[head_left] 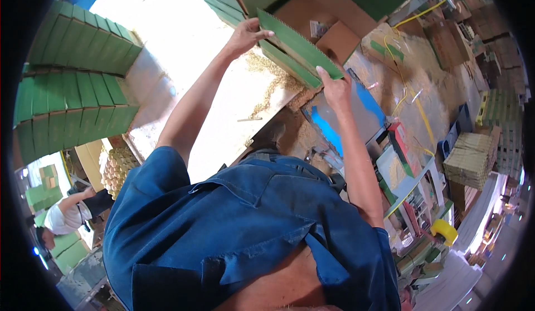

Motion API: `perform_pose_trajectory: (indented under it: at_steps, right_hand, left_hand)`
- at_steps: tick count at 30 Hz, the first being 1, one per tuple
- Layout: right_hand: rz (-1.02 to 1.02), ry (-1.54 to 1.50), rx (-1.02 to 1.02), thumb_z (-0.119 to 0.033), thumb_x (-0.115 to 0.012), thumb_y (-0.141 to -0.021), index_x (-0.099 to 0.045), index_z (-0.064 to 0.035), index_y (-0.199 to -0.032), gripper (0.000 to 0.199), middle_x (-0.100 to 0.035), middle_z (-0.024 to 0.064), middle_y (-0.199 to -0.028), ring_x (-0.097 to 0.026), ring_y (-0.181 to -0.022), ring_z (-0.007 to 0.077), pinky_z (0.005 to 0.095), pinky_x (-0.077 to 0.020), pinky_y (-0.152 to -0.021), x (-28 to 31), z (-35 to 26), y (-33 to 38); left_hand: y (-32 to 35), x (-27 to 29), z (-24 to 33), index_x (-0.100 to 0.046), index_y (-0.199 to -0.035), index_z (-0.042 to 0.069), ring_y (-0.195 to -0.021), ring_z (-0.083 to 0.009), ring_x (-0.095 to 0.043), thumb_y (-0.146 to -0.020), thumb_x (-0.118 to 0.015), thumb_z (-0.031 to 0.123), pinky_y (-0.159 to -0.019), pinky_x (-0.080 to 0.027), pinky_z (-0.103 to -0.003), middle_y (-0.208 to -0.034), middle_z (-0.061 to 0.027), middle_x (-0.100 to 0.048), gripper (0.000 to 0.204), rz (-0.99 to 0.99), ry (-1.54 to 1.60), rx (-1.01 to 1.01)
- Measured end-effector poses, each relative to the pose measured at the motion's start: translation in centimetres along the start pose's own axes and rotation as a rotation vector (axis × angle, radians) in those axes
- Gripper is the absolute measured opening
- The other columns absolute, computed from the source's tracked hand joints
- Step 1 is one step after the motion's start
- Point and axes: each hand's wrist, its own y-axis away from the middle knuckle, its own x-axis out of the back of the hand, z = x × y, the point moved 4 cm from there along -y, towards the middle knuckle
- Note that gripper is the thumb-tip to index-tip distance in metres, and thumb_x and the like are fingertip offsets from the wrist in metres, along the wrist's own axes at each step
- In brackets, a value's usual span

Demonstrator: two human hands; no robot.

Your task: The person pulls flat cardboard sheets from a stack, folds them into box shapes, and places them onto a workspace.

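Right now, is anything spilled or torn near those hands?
Yes. Tan crumbly bits lie loose across the bright surface, near the green cardboard piece held by the left hand and right hand; they look spilled. The blue shirt has a ragged edge, so it looks worn.

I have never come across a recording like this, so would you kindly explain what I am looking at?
There is no machine here: these are a person's bare hands. The single round, bent-looking picture comes from a wide fisheye camera on that person's head, looking down past their blue shirt.

The left hand and right hand grip opposite ends of a long green piece with a jagged edge. The bright work surface carries pale, sawdust-like crumbs and a thin stick. Green boxes are stacked at the left.
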Motion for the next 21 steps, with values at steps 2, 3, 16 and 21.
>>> perform_pose_trajectory:
  at_steps: [2, 3, 16, 21]
  right_hand:
    - [0.031, -0.039, -0.068, -0.016, -0.07, -0.087, -0.06, 0.0013, -0.127, 0.044, -0.063, 0.0155, -0.128, -0.06, -0.116, 0.025, 0.0325, -0.0425, -0.101, 3.7, -3.4, 1.9]
    - [0.025, -0.087, -0.121, -0.013, -0.069, -0.087, -0.061, 0.0013, -0.125, 0.042, -0.06, 0.0148, -0.134, -0.057, -0.122, 0.0244, 0.0321, -0.0401, -0.105, 5.0, -4.7, 3.3]
    - [0.219, 0.02, -0.344, -0.007, -0.069, -0.084, -0.065, 0.0041, -0.12, 0.038, -0.05, 0.0122, -0.147, -0.054, -0.127, 0.0255, 0.0319, -0.0386, -0.107, 17.4, 11.5, 22.2]
    - [0.078, 0.135, -0.261, -0.012, -0.073, -0.084, -0.065, 0.0043, -0.118, 0.039, -0.062, 0.0116, -0.132, -0.062, -0.104, 0.0131, 0.0293, -0.046, -0.093, 15.4, 19.8, 22.3]
  left_hand:
    - [2.4, -1.3, 5.4, -0.064, -0.118, -0.002, -0.096, -0.0124, -0.064, -0.09, -0.072, 0.02, -0.089, -0.05, -0.03, -0.104, -0.0067, -0.072, 0.036, 0.03, -0.033, -0.139]
    - [3.5, -2.2, 6.2, -0.064, -0.118, -0.002, -0.096, -0.0124, -0.064, -0.09, -0.072, 0.02, -0.089, -0.05, -0.03, -0.104, -0.0067, -0.072, 0.036, 0.014, -0.038, -0.147]
    - [9.3, -27.2, -1.7, -0.069, -0.11, 0.004, -0.119, -0.03, -0.06, -0.085, -0.073, 0.008, -0.096, -0.048, -0.036, -0.131, -0.0193, -0.061, 0.026, -0.374, 0.079, -0.341]
    - [7.9, -29.2, -9.5, -0.068, -0.117, 0.008, -0.097, -0.0343, -0.067, -0.088, -0.071, 0.032, -0.085, -0.052, -0.038, -0.105, -0.019, -0.069, 0.038, -0.342, -0.093, -0.295]
